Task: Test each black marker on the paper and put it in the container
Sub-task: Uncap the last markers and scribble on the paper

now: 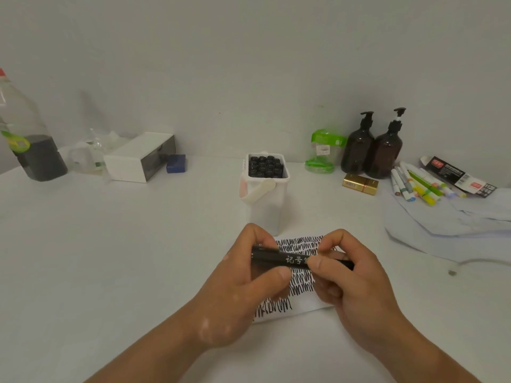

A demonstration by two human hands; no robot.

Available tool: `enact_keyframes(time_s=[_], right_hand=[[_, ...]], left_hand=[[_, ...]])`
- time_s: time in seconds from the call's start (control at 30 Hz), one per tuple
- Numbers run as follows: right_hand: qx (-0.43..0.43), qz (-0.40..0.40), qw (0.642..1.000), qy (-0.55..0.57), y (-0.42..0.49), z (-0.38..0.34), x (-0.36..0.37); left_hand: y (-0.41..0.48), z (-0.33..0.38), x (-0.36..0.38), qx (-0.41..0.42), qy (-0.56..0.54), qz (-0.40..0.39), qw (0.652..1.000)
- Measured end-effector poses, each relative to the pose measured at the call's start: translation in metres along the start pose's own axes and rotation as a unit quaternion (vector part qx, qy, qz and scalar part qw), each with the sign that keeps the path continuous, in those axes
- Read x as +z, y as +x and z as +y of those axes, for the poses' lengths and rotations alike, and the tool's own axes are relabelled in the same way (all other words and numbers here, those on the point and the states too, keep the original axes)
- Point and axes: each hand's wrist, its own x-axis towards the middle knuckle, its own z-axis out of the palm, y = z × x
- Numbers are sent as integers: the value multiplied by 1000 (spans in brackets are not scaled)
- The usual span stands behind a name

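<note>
Left hand [249, 283] and right hand [348, 283] both grip one black marker [287, 259] crosswise, just in front of the container [266, 205], above the scribbled paper [301, 288]; container's crammed with stored markers [265, 167], so probably nearly done

White Chinese characters 记号 are printed along the barrel of the black marker [276, 257]; a third character is partly covered by the thumb of the right hand [356, 277]. Small print is carried by the black and white carton [453, 172] and by the sticker on the green-topped jar [323, 150], but none of it can be read.
</note>
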Motion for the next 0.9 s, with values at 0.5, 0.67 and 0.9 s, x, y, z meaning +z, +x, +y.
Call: enact_keyframes(time_s=[0.5, 0.67, 0.9], right_hand=[[-71, -32, 985, -154, -4, -2, 4], [-82, -41, 985, -145, -2, 1, 7], [-125, 170, 976, -61, 23, -37, -30]], left_hand=[[7, -10, -11, 49, 130, 88, 986], [8, -16, -8, 78, 281, 54, 955], [18, -27, -37, -28, 194, 180, 964]])
